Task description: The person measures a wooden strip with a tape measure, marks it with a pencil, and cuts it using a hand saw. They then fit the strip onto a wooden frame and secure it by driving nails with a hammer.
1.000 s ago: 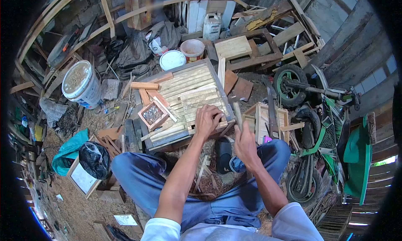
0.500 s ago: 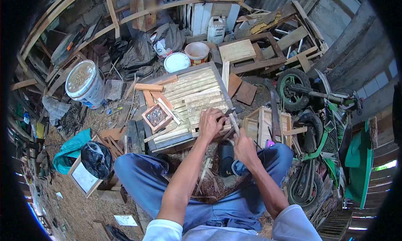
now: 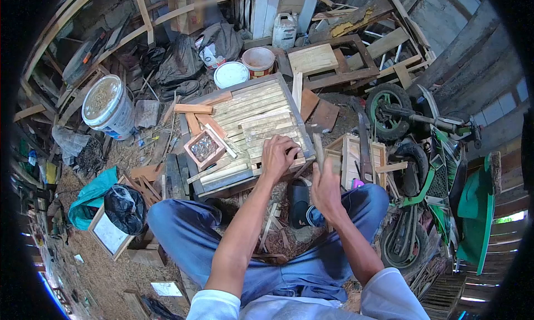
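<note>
My right hand (image 3: 327, 189) is wrapped round the wooden handle of a hammer (image 3: 319, 147), raised beside the right edge of a low slatted work table (image 3: 253, 100). The hammer is smeared by motion and its head is hard to make out. My left hand (image 3: 279, 157) bends over the table's near right corner, on a panel of pale wooden slats (image 3: 266, 126). Its fingertips are pinched together; what they hold is hidden or too small to name. To the left on the table stands a small wooden box (image 3: 204, 149) of small metal pieces, apart from both hands.
Reddish wood offcuts (image 3: 193, 108) lie beside the box. An open wooden crate (image 3: 351, 159) and a handsaw (image 3: 364, 147) are right of the table. Farther right lies a small green motorbike (image 3: 431, 178). Buckets (image 3: 231, 75) stand behind the table; a larger bucket (image 3: 108, 108) is at left.
My right hand has lifted the hammer, swinging its head up and away from my left hand. My left hand stays at the table's corner. The view has shifted slightly.
</note>
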Motion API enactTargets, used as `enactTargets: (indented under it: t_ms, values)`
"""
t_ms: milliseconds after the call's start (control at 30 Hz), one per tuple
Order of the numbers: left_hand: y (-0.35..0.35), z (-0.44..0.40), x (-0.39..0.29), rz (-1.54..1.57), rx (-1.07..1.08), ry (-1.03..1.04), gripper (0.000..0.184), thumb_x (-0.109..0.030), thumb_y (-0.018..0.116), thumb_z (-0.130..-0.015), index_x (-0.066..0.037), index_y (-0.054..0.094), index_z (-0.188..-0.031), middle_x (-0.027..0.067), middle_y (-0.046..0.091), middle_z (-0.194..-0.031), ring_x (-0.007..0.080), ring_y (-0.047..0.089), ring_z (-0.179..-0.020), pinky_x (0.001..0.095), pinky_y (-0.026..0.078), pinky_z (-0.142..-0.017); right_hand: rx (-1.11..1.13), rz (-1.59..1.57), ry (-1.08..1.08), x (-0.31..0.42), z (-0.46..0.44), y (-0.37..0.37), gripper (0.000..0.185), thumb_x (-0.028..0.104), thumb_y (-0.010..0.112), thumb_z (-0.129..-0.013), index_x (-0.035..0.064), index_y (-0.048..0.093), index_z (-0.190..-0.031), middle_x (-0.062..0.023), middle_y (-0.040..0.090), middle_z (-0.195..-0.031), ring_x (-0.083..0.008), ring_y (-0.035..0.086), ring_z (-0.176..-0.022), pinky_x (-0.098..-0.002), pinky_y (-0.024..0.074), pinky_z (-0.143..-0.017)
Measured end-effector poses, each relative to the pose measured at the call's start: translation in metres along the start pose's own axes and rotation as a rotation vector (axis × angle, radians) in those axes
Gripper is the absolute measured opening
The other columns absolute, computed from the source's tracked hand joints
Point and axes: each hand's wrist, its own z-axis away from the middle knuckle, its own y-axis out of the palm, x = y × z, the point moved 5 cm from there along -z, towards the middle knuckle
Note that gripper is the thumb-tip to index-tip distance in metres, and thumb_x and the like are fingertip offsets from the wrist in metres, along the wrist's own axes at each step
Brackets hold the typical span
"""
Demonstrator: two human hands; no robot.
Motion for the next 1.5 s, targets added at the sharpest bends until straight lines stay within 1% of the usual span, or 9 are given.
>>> enactTargets:
  t_ms: [67,267,633,733,833,933,1033,1133,1500]
  values:
    - [-0.002,0.000,0.000,-0.015,-0.007,0.005,0.011,-0.021,0.073,-0.076,-0.011,0.074,-0.079,0.0002,0.069,-0.086,0.0227,0.058,-0.088,0.0371,0.040,-0.082,0.074,0.122,-0.024,-0.034,-0.001,0.024,0.015,0.011,0.048,-0.095,-0.0016,0.040,-0.099,-0.0355,0.056,-0.069,-0.0556,0.055,-0.071,-0.0600,0.0420,-0.059]
    - [0.000,-0.001,0.001,0.005,-0.022,-0.001,0.012,-0.021,0.072,-0.076,-0.009,0.074,-0.078,0.0006,0.068,-0.084,0.0234,0.057,-0.088,0.0373,0.040,-0.082,0.021,0.045,0.010,-0.019,-0.001,0.014,0.017,0.013,0.048,-0.095,-0.0013,0.040,-0.100,-0.0357,0.057,-0.070,-0.0556,0.056,-0.072,-0.0613,0.0422,-0.061]
    - [-0.001,-0.003,0.000,-0.045,0.010,0.011,0.011,-0.020,0.071,-0.077,-0.011,0.075,-0.079,0.0007,0.068,-0.084,0.0233,0.057,-0.088,0.0370,0.039,-0.080,0.143,0.132,0.024,-0.024,-0.009,0.007,0.017,0.013,0.048,-0.095,-0.0006,0.039,-0.101,-0.0361,0.057,-0.072,-0.0556,0.056,-0.075,-0.0616,0.0418,-0.063]
    - [-0.001,-0.001,0.001,-0.012,-0.021,0.026,0.010,-0.020,0.075,-0.074,-0.011,0.074,-0.077,0.0005,0.069,-0.083,0.0227,0.059,-0.087,0.0380,0.041,-0.076,0.010,0.050,-0.005,0.003,-0.005,-0.013,0.018,0.015,0.047,-0.096,-0.0002,0.039,-0.103,-0.0360,0.057,-0.071,-0.0559,0.056,-0.075,-0.0622,0.0416,-0.064]
    - [0.001,0.000,0.002,-0.001,-0.010,0.006,0.010,-0.020,0.071,-0.076,-0.011,0.074,-0.079,0.0008,0.069,-0.084,0.0231,0.058,-0.089,0.0376,0.040,-0.081,-0.013,-0.009,0.050,0.001,0.001,-0.007,0.020,0.018,0.046,-0.097,-0.0001,0.039,-0.104,-0.0360,0.057,-0.071,-0.0558,0.056,-0.074,-0.0621,0.0417,-0.063]
    - [0.001,-0.001,0.003,-0.030,-0.029,0.010,0.010,-0.020,0.071,-0.076,-0.011,0.074,-0.078,0.0010,0.069,-0.085,0.0232,0.058,-0.088,0.0377,0.039,-0.080,0.127,0.167,-0.012,-0.033,-0.001,0.023,0.021,0.020,0.046,-0.098,0.0006,0.039,-0.104,-0.0363,0.056,-0.070,-0.0555,0.056,-0.073,-0.0614,0.0414,-0.061]
    - [-0.002,-0.002,0.001,-0.023,0.001,0.004,0.012,-0.022,0.075,-0.074,-0.010,0.074,-0.077,0.0014,0.068,-0.082,0.0232,0.058,-0.087,0.0377,0.040,-0.077,0.059,0.039,0.081,-0.024,0.001,0.014,0.020,0.018,0.046,-0.097,0.0007,0.039,-0.104,-0.0362,0.057,-0.070,-0.0558,0.056,-0.072,-0.0628,0.0414,-0.062]
    - [0.002,-0.001,0.005,-0.048,-0.016,-0.013,0.013,-0.022,0.074,-0.074,-0.010,0.074,-0.078,0.0016,0.067,-0.081,0.0236,0.058,-0.085,0.0374,0.040,-0.078,0.141,0.155,-0.018,-0.035,-0.002,0.027,0.021,0.018,0.047,-0.097,0.0007,0.039,-0.105,-0.0360,0.057,-0.071,-0.0558,0.056,-0.072,-0.0636,0.0412,-0.063]
    - [-0.002,-0.002,0.005,-0.038,-0.036,0.008,0.013,-0.022,0.073,-0.075,-0.009,0.073,-0.078,0.0023,0.068,-0.082,0.0233,0.058,-0.087,0.0371,0.040,-0.078,0.087,0.073,0.064,-0.025,-0.003,0.015,0.018,0.018,0.046,-0.097,0.0018,0.039,-0.102,-0.0339,0.059,-0.072,-0.0553,0.056,-0.072,-0.0627,0.0415,-0.063]
